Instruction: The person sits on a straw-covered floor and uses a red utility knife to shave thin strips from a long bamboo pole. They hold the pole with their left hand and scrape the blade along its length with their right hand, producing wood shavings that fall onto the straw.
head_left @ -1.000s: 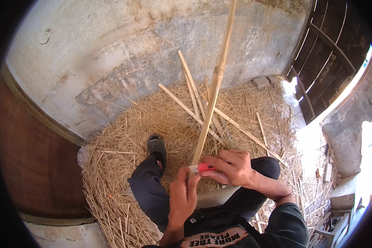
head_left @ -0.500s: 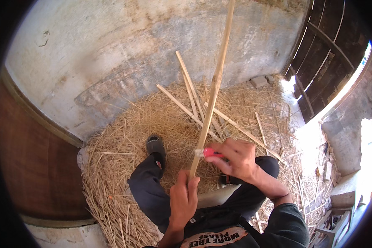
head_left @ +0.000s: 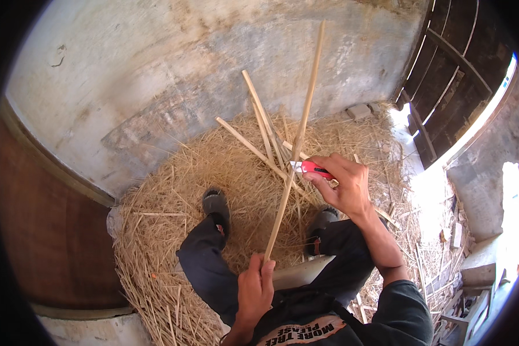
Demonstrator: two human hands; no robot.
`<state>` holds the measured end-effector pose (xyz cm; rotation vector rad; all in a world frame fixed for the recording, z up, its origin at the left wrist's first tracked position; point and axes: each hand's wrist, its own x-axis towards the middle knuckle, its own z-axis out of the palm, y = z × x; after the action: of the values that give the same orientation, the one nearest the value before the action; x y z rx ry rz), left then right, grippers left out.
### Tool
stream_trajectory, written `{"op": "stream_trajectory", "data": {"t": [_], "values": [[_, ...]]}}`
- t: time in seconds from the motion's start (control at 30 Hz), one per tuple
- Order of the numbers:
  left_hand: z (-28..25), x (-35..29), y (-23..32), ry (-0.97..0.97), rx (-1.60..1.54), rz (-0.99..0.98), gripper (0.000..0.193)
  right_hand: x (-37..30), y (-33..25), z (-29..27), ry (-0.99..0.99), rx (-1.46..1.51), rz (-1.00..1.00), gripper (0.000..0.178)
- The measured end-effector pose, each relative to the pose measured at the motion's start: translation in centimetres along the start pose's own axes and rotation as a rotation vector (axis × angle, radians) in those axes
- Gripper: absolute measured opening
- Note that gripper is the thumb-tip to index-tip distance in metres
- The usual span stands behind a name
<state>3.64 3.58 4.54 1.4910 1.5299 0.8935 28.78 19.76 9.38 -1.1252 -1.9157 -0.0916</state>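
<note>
My left hand [head_left: 256,287] is closed round the lower end of a long, thin bamboo strip [head_left: 307,104], which slants up and away toward the wall. Partway along it, my right hand [head_left: 347,185] grips a red box cutter [head_left: 317,169] with a black slider. The cutter's pale blade touches the strip or lies right against it; the exact contact is too small to make out. Beyond the held strip, several more bamboo strips [head_left: 254,95] lean and cross on the straw-like shavings.
Bamboo shavings [head_left: 155,230] cover the floor around my shoes [head_left: 215,206]. A stained plaster wall [head_left: 173,81] rises ahead. On the left is a brown panel [head_left: 52,225]; at the right stand dark wooden boards [head_left: 455,86], with bricks [head_left: 360,112] near the wall's base.
My right hand and the box cutter have moved up along the strip, away from my left hand. The strip's far end sits lower in view; my left hand has shifted slightly down.
</note>
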Motion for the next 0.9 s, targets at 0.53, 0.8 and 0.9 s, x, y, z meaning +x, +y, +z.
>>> {"op": "stream_trajectory", "data": {"t": [0.53,0.8,0.9], "values": [[-0.6,0.1,-0.4,-0.026,-0.029,-0.009,0.026,-0.3,0.6,-0.2,-0.511,1.096,0.753,0.048],[-0.4,1.8,-0.3,0.013,-0.015,0.034,0.028,-1.7,-0.1,1.2,-0.474,0.711,0.395,0.041],[-0.1,2.2,0.1,0.023,-0.030,0.063,0.027,-1.9,-1.7,2.1,-0.537,0.927,0.512,0.038]]}}
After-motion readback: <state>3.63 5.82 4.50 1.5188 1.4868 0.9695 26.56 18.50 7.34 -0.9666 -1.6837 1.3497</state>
